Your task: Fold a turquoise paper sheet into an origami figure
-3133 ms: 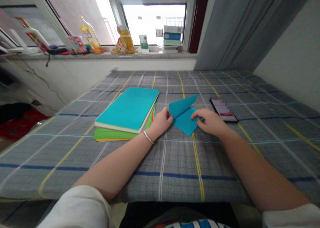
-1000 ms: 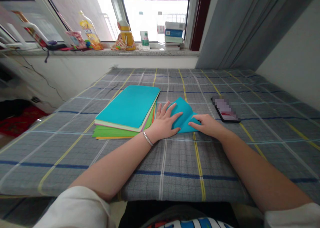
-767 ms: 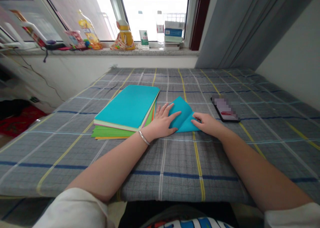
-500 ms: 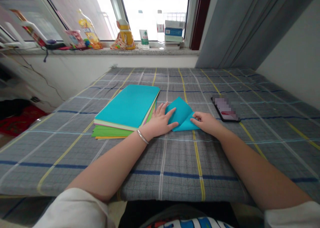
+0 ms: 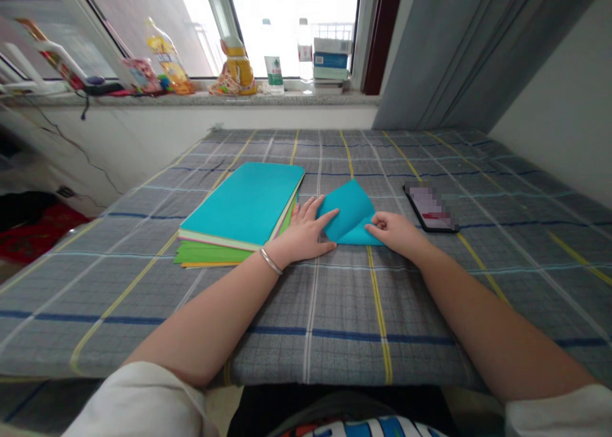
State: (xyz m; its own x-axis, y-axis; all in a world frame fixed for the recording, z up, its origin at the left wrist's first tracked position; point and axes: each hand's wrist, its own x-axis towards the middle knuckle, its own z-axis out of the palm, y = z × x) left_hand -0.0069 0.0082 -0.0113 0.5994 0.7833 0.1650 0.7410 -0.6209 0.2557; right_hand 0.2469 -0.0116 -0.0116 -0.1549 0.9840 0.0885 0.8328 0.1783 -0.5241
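While both hands pressed flat on a folded teal sheet (image 5: 351,210), a person worked at a worktop (image 5: 335,309) covered in grey plaid cloth. The left hand (image 5: 306,233) lay spread and open, palm down, its fingers (image 5: 329,219) pinning the sheet's left edge; the right hand (image 5: 394,231) rested loosely curled with fingertips on the near right corner, gripping nothing. The sheet sat on the cloth between them, just right of a stack of coloured paper (image 5: 241,210).

A misaligned crease looked the likeliest fault: the cloth seemed soft and might bunch under pressure, letting the upper layer slip before the fold set. The left hand also touched the stack's near right corner, so a sideways push could nudge the sheets out of square.

A phone (image 5: 430,207) lay face up close to the right hand, near enough to be knocked by a sweeping wrist. Bottles, a stack of boxes (image 5: 329,67) and packets lined the windowsill (image 5: 201,99), well apart from the work. A silver bracelet (image 5: 270,261) circled the left wrist.
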